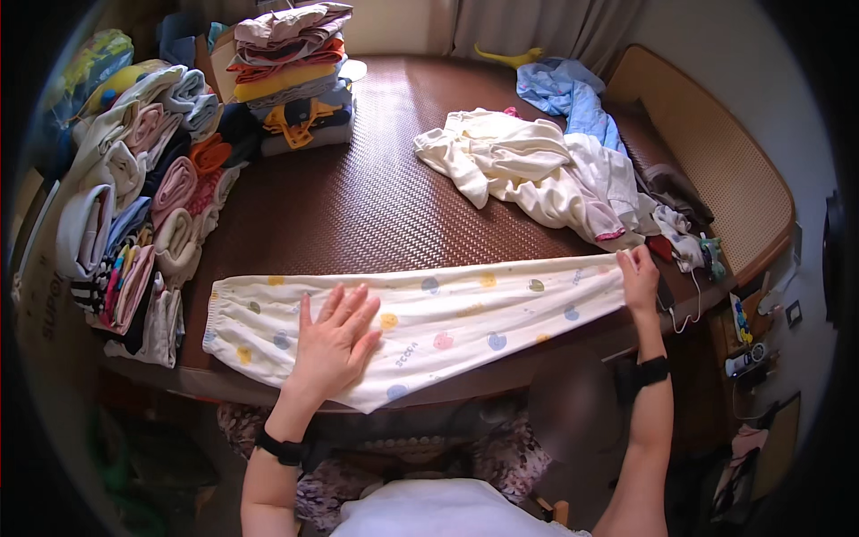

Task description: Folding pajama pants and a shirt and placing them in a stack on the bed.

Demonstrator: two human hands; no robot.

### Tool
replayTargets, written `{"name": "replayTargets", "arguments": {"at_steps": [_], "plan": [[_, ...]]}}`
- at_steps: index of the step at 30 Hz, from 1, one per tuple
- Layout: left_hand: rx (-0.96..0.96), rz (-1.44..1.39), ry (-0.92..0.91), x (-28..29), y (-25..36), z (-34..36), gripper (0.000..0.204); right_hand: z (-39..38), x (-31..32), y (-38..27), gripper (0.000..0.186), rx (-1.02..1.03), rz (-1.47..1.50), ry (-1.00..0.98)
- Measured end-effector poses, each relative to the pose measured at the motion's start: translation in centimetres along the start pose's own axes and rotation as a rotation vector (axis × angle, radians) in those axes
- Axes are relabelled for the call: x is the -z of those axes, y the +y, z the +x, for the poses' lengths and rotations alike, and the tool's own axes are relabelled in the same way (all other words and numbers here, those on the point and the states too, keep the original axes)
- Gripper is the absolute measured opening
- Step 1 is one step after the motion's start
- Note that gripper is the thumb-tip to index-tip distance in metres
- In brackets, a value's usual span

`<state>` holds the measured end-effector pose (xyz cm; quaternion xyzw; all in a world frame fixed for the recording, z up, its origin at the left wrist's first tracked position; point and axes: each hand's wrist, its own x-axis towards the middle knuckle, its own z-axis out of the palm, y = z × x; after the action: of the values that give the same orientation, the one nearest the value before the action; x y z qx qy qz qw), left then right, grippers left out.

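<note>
Along the near edge of the bed [295, 215], 1 pair of cream patterned trousers [465, 313] lies flattened, wide end left. Left hand [335, 340] palm down on the cloth, fingers spread, grasping nothing; right hand [639, 276] grip pinching the narrow end. Beyond: crumpled cream clothes [514, 166], right; folded stack [295, 85], far left.

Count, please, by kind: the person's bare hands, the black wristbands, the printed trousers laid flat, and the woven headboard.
Left hand and right hand: 2
Black wristbands: 2
Printed trousers: 1
Woven headboard: 1
Total: 6
</note>
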<state>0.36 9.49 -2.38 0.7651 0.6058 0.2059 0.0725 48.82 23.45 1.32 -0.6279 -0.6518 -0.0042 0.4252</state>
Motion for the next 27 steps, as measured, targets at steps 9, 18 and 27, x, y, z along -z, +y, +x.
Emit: {"name": "replayTargets", "arguments": {"at_steps": [9, 18, 27], "plan": [[0.05, 0.07, 0.069, -1.0, 0.3, 0.7, 0.05, -2.8, -3.4, 2.7, 0.025, -0.192, -0.446, -0.147], [0.078, 0.074, 0.073, -0.9, -0.2, 0.2, 0.05, -14.8, -9.4, -21.6, 0.039, 0.469, 0.476, -0.626], [0.071, 0.055, 0.163, -1.3, 0.0, 0.3, 0.044, -11.5, -10.9, -17.2, 0.061, 0.487, -0.036, -0.674]]}}
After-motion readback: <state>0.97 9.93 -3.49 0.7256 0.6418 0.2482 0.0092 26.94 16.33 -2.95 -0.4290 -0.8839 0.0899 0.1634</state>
